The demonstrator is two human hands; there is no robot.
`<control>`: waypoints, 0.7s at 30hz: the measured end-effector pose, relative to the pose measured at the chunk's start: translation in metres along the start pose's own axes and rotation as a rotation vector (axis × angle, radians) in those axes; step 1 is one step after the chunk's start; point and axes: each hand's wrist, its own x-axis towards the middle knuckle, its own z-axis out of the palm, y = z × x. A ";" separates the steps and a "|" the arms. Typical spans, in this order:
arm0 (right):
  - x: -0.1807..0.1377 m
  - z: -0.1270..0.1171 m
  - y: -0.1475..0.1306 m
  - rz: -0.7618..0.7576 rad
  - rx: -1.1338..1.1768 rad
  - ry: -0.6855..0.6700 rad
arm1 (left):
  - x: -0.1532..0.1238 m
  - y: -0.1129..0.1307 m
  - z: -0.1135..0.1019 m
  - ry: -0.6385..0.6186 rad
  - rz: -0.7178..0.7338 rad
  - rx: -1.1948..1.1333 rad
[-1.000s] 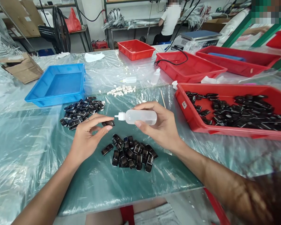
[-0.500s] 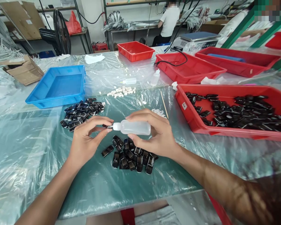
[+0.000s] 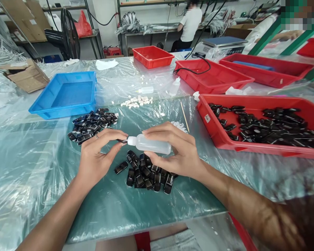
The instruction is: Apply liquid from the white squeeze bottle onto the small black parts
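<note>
My left hand [image 3: 101, 157] pinches a small black plastic piece [image 3: 122, 141] between thumb and fingertips. Its shape is mostly hidden by the fingers. My right hand [image 3: 176, 151] is closed round a translucent squeeze bottle [image 3: 153, 143], held nearly level with its white nozzle pointing left. The nozzle tip meets the black piece; whether anything comes out of it I cannot see. Below the hands lies a pile of glossy black plastic pieces [image 3: 146, 172]. Another heap of black pieces [image 3: 92, 125], some with pale spots, lies beyond my left hand.
A blue tray [image 3: 36, 112] stands at the back left. On the right is a red tray [image 3: 225, 150] of black pieces. White bits [image 3: 137, 101], a thin wooden stick [image 3: 184, 116] and a second bottle [image 3: 175, 86] lie ahead. A person [image 3: 191, 24] sits far back.
The bottle has tilted slightly, its base a little lower, and my right hand has shifted slightly right with it. My left hand still pinches the black piece at the nozzle.
</note>
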 end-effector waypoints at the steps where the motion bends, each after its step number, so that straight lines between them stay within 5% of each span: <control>1: 0.000 -0.001 0.000 0.010 0.001 -0.010 | 0.000 0.000 0.000 -0.006 0.003 0.000; 8: -0.001 -0.004 -0.001 0.030 -0.013 -0.027 | 0.001 0.001 -0.002 -0.040 0.011 0.008; 21: -0.003 0.004 0.002 -0.183 -0.159 0.048 | 0.001 0.004 0.001 -0.051 -0.015 0.030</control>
